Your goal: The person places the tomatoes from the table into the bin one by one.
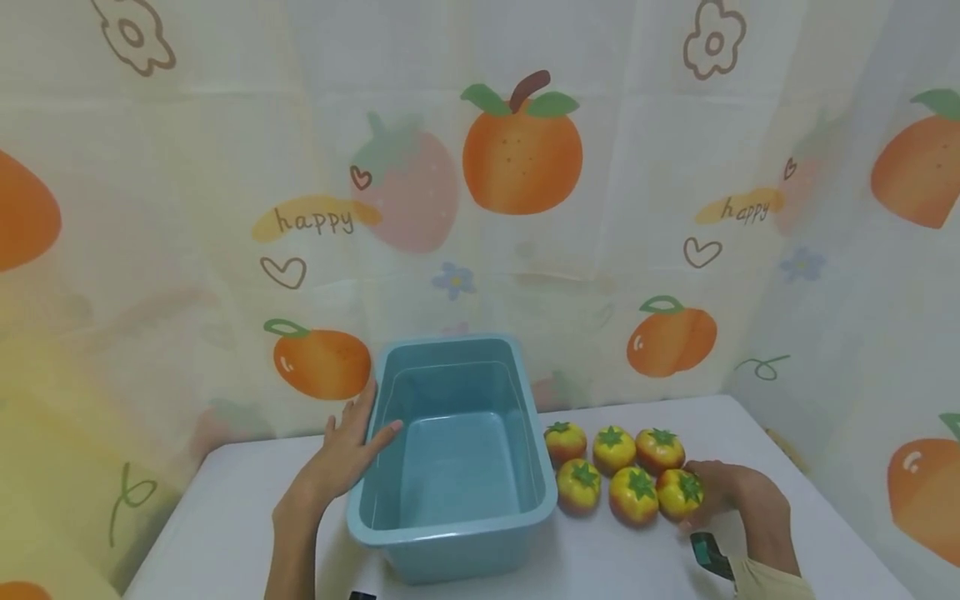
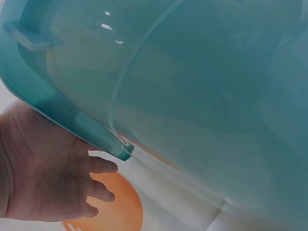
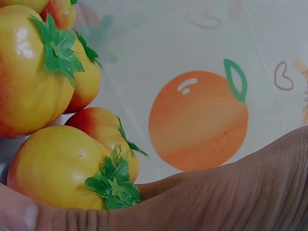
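The front-right fruit lies left of the right hand, the nearer one, whose thumb and fingers curve round it near the right edge of the worktop. Farther left, the basin stands with its long axis front to back; the left hand, fingers straight, rests on its left rim. Six fruits, one basin.

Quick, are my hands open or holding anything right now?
Left hand: holding the blue tub by its edge.
Right hand: closed around the front right fruit.
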Motion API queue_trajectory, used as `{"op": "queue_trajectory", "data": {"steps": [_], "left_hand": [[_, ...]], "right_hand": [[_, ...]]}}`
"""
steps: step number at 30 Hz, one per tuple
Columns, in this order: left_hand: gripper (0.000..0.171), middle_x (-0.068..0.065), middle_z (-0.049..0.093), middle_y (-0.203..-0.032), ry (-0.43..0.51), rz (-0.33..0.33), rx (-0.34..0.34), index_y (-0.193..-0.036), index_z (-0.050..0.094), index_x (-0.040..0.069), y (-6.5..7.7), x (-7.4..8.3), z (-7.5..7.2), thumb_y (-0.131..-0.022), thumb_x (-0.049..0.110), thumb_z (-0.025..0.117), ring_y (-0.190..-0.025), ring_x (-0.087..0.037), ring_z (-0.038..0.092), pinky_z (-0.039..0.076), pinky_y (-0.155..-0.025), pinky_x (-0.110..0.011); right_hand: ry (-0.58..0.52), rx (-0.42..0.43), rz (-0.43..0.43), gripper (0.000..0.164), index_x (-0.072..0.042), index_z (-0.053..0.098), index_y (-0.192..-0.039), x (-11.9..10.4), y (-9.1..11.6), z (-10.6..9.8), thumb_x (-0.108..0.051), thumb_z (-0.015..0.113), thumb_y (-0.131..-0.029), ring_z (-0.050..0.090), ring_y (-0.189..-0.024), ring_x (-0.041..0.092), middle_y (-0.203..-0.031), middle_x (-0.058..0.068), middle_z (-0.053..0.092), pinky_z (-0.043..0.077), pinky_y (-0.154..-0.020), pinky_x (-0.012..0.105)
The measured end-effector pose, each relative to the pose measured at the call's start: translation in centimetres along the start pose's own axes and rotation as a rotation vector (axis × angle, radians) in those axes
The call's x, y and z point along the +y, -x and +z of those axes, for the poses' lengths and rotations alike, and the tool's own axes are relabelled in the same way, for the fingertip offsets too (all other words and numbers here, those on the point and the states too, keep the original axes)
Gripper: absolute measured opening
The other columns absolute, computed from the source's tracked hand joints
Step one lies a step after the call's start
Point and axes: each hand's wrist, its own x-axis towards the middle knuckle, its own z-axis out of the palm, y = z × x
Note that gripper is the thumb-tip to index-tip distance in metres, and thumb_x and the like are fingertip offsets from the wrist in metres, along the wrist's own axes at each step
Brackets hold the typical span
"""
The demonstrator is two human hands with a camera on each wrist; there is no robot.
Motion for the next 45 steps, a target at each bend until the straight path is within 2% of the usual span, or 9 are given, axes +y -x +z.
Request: {"op": "queue_trajectory", "data": {"steps": [6, 10, 17, 20, 25, 33, 39, 41, 45], "left_hand": [[0.09, -0.017, -0.001, -0.178, -0.006, -0.009, -0.005, -0.169, -0.004, 0.014, 0.2, 0.1, -0.2, -0.106, 0.059, 0.041, -0.161, -0.054, -0.005, -0.015, -0.124, -0.075], [0.089, -0.016, -0.001, -0.178, -0.01, -0.014, -0.008, -0.169, -0.002, 0.013, 0.2, 0.2, -0.2, -0.106, 0.059, 0.041, -0.161, -0.054, -0.004, -0.015, -0.124, -0.074], [0.089, -0.016, -0.001, -0.178, 0.003, -0.013, -0.016, -0.169, -0.002, 0.014, 0.4, 0.3, -0.1, -0.106, 0.059, 0.041, -0.161, -0.055, -0.005, -0.015, -0.124, -0.074], [0.089, -0.016, -0.001, -0.178, 0.007, -0.019, -0.021, -0.169, -0.003, 0.015, 0.4, 0.3, 0.0, -0.106, 0.059, 0.041, -0.161, -0.054, -0.005, -0.015, -0.124, -0.074], [0.089, -0.016, -0.001, -0.178, 0.007, -0.021, -0.023, -0.169, -0.003, 0.015, 0.3, 0.4, 0.1, -0.106, 0.059, 0.041, -0.161, -0.053, -0.005, -0.015, -0.124, -0.073], [0.089, -0.016, 0.0, -0.178, 0.012, -0.039, -0.04, -0.169, -0.004, 0.015, 0.4, 0.5, 0.0, -0.106, 0.058, 0.04, -0.162, -0.05, -0.004, -0.015, -0.125, -0.073], [0.089, -0.016, 0.0, -0.178, 0.014, -0.055, -0.05, -0.169, -0.005, 0.016, 0.4, 0.4, -0.1, -0.106, 0.058, 0.04, -0.162, -0.051, -0.004, -0.015, -0.125, -0.073], [0.089, -0.016, -0.001, -0.178, 0.019, -0.059, -0.053, -0.169, -0.005, 0.017, 0.4, 0.4, -0.1, -0.105, 0.059, 0.04, -0.162, -0.051, -0.005, -0.015, -0.125, -0.073], [0.09, -0.015, 0.0, -0.178, 0.027, -0.06, -0.047, -0.169, -0.005, 0.018, 0.3, 0.3, 0.0, -0.105, 0.061, 0.04, -0.162, -0.051, -0.005, -0.016, -0.125, -0.072]], "right_hand": [[0.02, 0.009, 0.015, 0.105, 0.002, 0.05, -0.148, -0.2, 0.0, 0.0, -0.056, 0.091, -0.071, 0.05, -0.128, 0.054, -0.148, 0.037, 0.049, 0.04, -0.109, 0.076], [-0.064, 0.019, 0.08, 0.113, 0.004, 0.05, -0.148, -0.2, 0.4, 0.2, -0.061, 0.093, -0.065, 0.048, -0.129, 0.055, -0.15, 0.037, 0.047, 0.04, -0.11, 0.074], [-0.211, 0.073, 0.254, 0.112, 0.005, 0.047, -0.149, -0.9, 2.2, 0.1, -0.047, 0.098, -0.064, 0.051, -0.126, 0.049, -0.149, 0.036, 0.047, 0.044, -0.112, 0.067], [-0.215, 0.066, 0.256, 0.111, 0.008, 0.039, -0.153, -0.8, 2.8, -0.2, -0.045, 0.095, -0.072, 0.054, -0.123, 0.048, -0.146, 0.038, 0.049, 0.047, -0.109, 0.066], [-0.177, 0.041, 0.151, 0.115, 0.017, 0.02, -0.154, 0.1, 3.5, -0.9, -0.046, 0.085, -0.084, 0.057, -0.117, 0.052, -0.138, 0.045, 0.05, 0.049, -0.103, 0.068], [-0.197, 0.084, 0.05, 0.127, 0.015, 0.001, -0.158, 1.1, 4.7, -2.0, -0.056, 0.079, -0.087, 0.037, -0.133, 0.064, -0.154, 0.047, 0.024, 0.04, -0.106, 0.078], [-0.179, 0.22, -0.191, 0.116, 0.012, 0.02, -0.153, 0.1, 4.7, -3.0, -0.065, 0.075, -0.086, 0.06, -0.107, 0.04, -0.127, 0.031, 0.06, 0.056, -0.092, 0.058], [-0.17, 0.273, -0.255, 0.103, 0.009, 0.027, -0.143, -0.4, 4.7, -3.3, -0.062, 0.076, -0.087, 0.061, -0.098, 0.028, -0.114, 0.018, 0.064, 0.058, -0.084, 0.048], [-0.182, 0.33, -0.304, 0.092, 0.001, 0.033, -0.138, -1.6, 4.9, -3.6, -0.062, 0.076, -0.087, 0.062, -0.095, 0.023, -0.113, 0.012, 0.066, 0.06, -0.081, 0.045]]}}
